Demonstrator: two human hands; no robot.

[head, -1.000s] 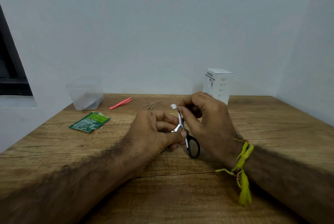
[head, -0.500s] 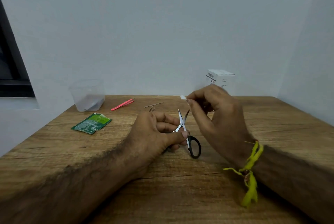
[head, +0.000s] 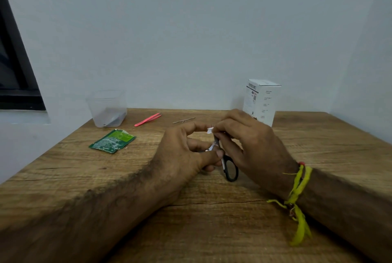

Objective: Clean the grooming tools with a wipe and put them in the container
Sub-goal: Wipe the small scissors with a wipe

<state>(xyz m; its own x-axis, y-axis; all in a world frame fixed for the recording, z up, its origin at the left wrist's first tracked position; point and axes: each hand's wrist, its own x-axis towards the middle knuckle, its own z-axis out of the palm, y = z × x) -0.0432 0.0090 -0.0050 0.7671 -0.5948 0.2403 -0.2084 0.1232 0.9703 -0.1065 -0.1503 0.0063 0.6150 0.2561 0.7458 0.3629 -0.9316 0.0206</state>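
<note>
My left hand [head: 186, 150] grips a small pair of scissors [head: 230, 169] with black loop handles, blades pointing up and away. My right hand [head: 252, 146] pinches a small white wipe [head: 210, 130] against the upper part of the blades, which it mostly hides. A clear plastic container [head: 107, 109] stands at the back left of the wooden table [head: 212, 220]. Pink tweezers [head: 148, 119] and a thin metal tool [head: 183, 120] lie near the back edge.
A torn green wipe sachet [head: 112, 141] lies in front of the container. A white cardboard box [head: 263, 101] stands at the back right, just behind my right hand. White walls close the table at the back and right; a dark window frame [head: 12, 71] is at left.
My right hand had lifted the wipe off the opened blades half a second ago; now it is back down, pinching the wipe on the blades. The left hand holds steady.
</note>
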